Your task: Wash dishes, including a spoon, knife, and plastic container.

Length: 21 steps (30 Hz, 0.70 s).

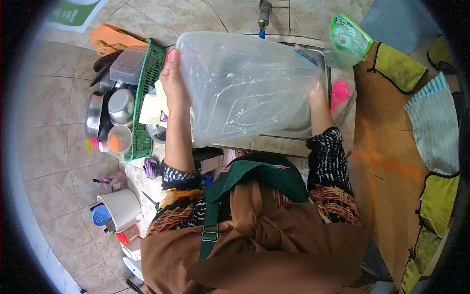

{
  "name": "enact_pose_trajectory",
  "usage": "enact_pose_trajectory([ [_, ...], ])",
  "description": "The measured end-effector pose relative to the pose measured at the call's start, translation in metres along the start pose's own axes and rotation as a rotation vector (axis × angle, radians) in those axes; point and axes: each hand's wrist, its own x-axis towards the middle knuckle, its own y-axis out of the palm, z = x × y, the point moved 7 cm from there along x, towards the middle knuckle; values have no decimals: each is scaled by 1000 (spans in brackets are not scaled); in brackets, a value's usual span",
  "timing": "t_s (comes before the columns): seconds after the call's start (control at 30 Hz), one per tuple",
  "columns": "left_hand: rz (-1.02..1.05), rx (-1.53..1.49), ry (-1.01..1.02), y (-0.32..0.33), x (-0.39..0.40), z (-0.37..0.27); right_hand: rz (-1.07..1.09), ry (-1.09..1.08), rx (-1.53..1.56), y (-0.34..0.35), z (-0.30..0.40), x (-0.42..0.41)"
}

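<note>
A large translucent plastic storage box [253, 92] is tilted over a metal sink [303, 131], with soap suds and water drops on its surface. My left hand [170, 73] grips the box's left edge, thumb on the near side; something pink shows at its fingertips. At the opposite end my right hand [318, 90] holds the box's edge, its fingers partly hidden by the plastic. A faucet [263, 18] with a blue tip is on the wall beyond the box, and the box hides most of the basin.
To the left stands a green plastic basket [143, 99] with metal bowls [121, 104] and containers. A pink scoop [340, 93] and a green detergent pouch [350, 36] sit right of the sink. Yellow cloths [400, 66] and a striped towel [433, 125] hang farther right. A white bucket [123, 209] stands lower left.
</note>
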Motion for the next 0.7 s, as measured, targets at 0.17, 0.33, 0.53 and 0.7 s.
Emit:
enact_pose_trajectory([
  [0.17,-99,-20,-30,-17,3,13,118,234,95,-43,-72,-21],
  [0.33,-108,120,-174,-36,1,38,-379,78,-70,-69,-87,-46],
  [0.53,-80,230,-298,-53,-6,63,-672,-319,-554,-52,-46,-74],
  [0.7,-66,253,-248,-62,-13,61,-752,-444,-937,-25,-16,-76],
])
